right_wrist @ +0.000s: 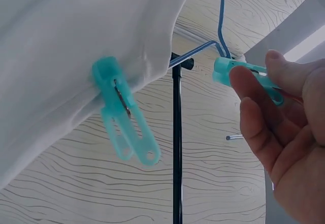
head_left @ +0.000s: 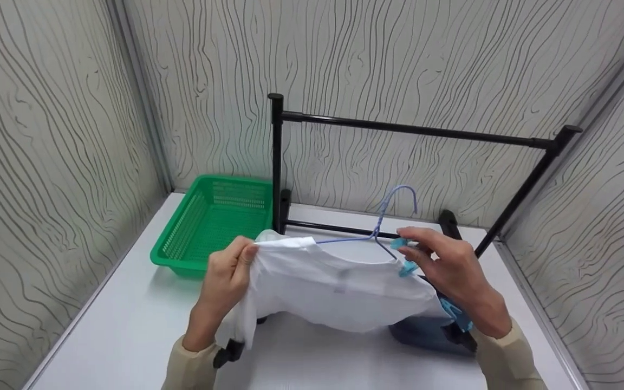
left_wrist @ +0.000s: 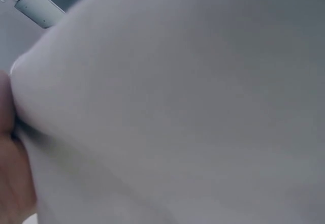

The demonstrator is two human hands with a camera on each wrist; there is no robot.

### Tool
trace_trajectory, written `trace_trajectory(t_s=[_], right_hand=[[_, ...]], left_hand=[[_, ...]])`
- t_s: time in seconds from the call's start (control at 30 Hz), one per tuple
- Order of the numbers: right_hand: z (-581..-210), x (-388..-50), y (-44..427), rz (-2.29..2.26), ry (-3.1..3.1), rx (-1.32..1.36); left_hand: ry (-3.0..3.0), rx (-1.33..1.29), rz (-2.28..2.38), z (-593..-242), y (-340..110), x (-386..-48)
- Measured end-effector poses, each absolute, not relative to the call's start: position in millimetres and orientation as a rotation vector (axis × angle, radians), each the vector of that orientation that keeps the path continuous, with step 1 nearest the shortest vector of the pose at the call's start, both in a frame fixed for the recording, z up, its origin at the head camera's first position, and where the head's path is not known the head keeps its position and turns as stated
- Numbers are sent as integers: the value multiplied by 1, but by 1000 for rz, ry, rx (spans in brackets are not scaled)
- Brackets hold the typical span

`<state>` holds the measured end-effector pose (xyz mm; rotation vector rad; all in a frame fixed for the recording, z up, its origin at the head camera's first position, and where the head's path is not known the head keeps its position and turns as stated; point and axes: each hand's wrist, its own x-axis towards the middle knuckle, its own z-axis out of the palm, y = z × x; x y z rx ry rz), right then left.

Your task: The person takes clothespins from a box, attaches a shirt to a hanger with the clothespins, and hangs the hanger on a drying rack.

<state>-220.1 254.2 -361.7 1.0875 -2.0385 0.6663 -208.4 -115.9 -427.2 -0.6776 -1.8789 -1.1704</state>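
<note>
Head view: left hand (head_left: 228, 271) is pinching the white shirt (head_left: 344, 298) at its left shoulder, keeping the cloth stretched above the bench (head_left: 122, 330); the blue hanger (head_left: 382, 210) is poking up through the neckline, hook uppermost. Right hand (head_left: 458, 273) is holding a turquoise clip (head_left: 398, 243) near the neckline's right end — the nearer hand to that spot. Left wrist: pale fabric is filling the view, fingers gripping a fold at the left edge. Right wrist: fingers are pinching the held clip's tail, its long axis running out toward the shirt, biting end foremost — apart from the cloth, beside the hanger's bend, contact unclear. A second clip (right_wrist: 122, 104) is clamping the shirt's edge.
</note>
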Motion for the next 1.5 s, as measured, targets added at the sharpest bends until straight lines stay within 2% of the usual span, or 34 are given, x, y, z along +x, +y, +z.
trace_trajectory(t_s=[0.9,1.5], right_hand=[[-327,-225,208,704,-1826,1345],[-323,-226,165,701,-1863,1419]], left_hand=[[-1876,-732,-1181,-428,-97,-216],[-1870,-750,-1191,-431,-89,-218]])
